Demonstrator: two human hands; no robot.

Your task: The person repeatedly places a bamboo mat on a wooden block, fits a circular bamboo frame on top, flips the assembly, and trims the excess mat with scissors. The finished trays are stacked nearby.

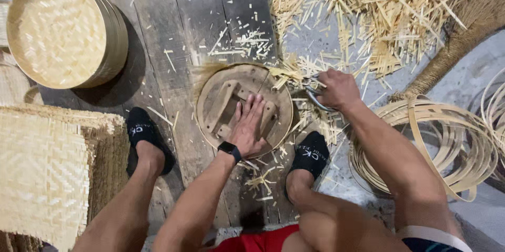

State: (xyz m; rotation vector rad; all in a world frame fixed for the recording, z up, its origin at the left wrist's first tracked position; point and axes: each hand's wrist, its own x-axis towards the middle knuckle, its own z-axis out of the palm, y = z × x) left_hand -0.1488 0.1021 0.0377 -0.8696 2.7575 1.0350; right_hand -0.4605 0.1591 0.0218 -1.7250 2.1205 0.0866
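Pressing flat, fingers spread, the left hand (247, 128) lies on a round wooden form (243, 107) on the plank floor (173, 31), between the two black-socked feet; it grips nothing. Just right of the form's edge, the right hand (338, 90) is closed around the handles of metal shears (313, 93), blades at woven bamboo sticking out from under the disc. Coiled bamboo strips (421, 141) lie right. Farther off: cut splinters (379, 10) upper right, round bamboo steamer basket (63, 28) upper left.

We are listing: round bamboo steamer basket (63, 28) lying far left of the hands; woven mats (44, 168) lower left; coiled bamboo strips (436, 147) right; offcut pile (379, 10) beyond.
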